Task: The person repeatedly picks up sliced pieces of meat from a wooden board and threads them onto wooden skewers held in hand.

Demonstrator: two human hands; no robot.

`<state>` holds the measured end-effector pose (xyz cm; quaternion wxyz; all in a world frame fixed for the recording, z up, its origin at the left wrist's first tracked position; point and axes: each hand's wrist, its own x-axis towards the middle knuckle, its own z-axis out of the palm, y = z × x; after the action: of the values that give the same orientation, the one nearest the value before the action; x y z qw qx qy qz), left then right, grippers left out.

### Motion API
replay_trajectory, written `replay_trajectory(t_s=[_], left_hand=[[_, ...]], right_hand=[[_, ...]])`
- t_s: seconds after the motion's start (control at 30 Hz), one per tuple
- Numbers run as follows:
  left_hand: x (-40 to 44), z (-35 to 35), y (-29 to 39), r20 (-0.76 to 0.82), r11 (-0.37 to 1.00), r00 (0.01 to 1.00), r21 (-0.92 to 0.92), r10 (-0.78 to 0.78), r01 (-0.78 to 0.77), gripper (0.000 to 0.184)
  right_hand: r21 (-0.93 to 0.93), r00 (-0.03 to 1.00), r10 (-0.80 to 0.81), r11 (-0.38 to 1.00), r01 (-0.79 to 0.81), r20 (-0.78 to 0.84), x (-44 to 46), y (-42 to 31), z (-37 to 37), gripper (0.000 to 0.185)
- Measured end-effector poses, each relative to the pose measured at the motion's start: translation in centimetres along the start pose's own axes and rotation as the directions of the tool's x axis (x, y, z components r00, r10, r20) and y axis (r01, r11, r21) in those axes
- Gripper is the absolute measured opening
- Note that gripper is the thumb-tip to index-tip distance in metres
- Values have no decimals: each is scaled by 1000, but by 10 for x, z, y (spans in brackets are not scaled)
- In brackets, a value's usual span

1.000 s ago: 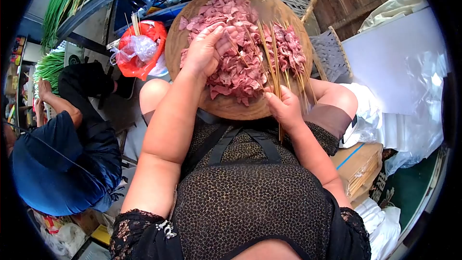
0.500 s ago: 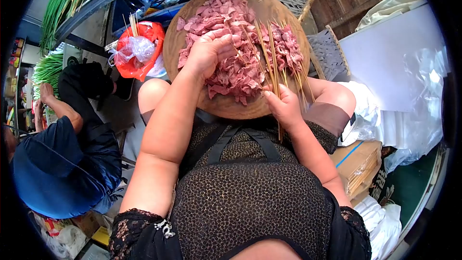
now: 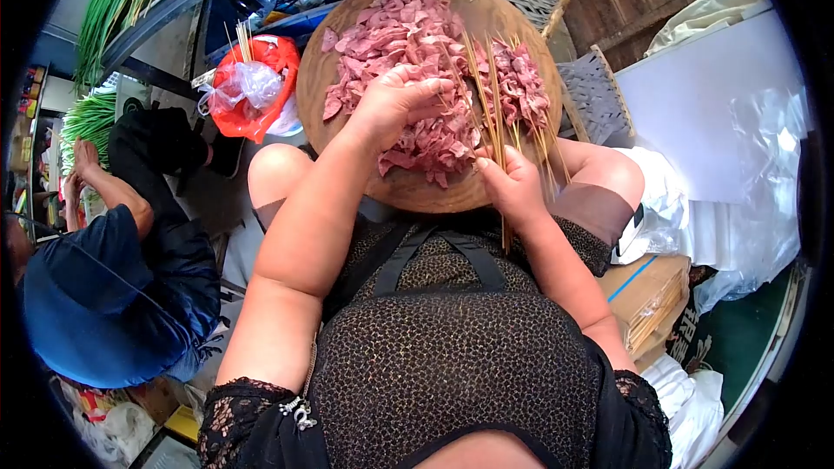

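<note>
A big heap of sliced raw meat (image 3: pixel 413 22) lies on a round wooden board (image 3: pixel 426 197) over my lap. My left hand (image 3: pixel 395 106) is above the heap, thumb and fingers pinched on what looks like a small piece of meat, close to the tip of a thin skewer; the fingers partly hide it. Low on the board's right side, my right hand (image 3: pixel 514 187) is closed around several bamboo skewers (image 3: pixel 495 113), which point up and away from me. Beyond them rests a pile of meat threaded on skewers (image 3: pixel 521 82), their bare ends toward me.
At the left, a red bag (image 3: pixel 274 104) holds clear plastic and upright sticks. Another person in dark blue (image 3: pixel 113 295) sits far left, hands near green stalks (image 3: pixel 91 126). A woven chair (image 3: pixel 595 100) stands beyond the board; cardboard (image 3: pixel 647 295) and white sheeting are at right.
My left hand has moved slightly right and toward me, nearer the skewers. My right hand keeps its grip on the skewers, almost in the same place.
</note>
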<state>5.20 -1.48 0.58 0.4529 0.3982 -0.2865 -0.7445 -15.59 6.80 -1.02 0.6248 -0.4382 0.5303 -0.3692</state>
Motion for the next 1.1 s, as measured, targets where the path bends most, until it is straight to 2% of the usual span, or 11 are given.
replay_trajectory(t_s=[0.2, 0.27, 0.37, 0.57, 0.67, 0.8, 0.87, 1.0, 1.1], left_hand=[[3, 2, -6, -15, 997, 999, -50, 51, -52, 23], [4, 1, -4, -133, 985, 989, -151, 70, -90, 22], [6, -4, 0, -124, 980, 984, -138, 128, -145, 32], [7, -5, -4, -141, 958, 965, -156, 220, -241, 28], [6, -4, -3, -166, 975, 971, -117, 169, -190, 26], [6, -4, -5, -148, 976, 980, -156, 131, -154, 25], [4, -1, -1, -137, 987, 989, -136, 64, -83, 24], [2, 1, 1, -100, 994, 994, -98, 46, -56, 20], [0, 2, 1, -93, 992, 992, -87, 87, -96, 22]], right_hand=[[83, 1000, -3, 997, 3, -1, -2, -3, -3, 15], [12, 1000, -9, 1000, 8, 11, -4, -3, -7, 15], [79, 998, 45, 996, -47, 32, -10, -1, -10, 16], [93, 998, 58, 994, -61, 39, -17, -2, -12, 16], [78, 998, 58, 995, -61, 36, -17, -1, -12, 16], [45, 999, 47, 998, -48, 18, -18, -1, -13, 17], [40, 999, 39, 998, -40, 21, -20, -3, -12, 17], [40, 999, 31, 999, -32, 30, -18, -2, -13, 18], [27, 999, 53, 998, -53, 10, -20, -2, -14, 18]])
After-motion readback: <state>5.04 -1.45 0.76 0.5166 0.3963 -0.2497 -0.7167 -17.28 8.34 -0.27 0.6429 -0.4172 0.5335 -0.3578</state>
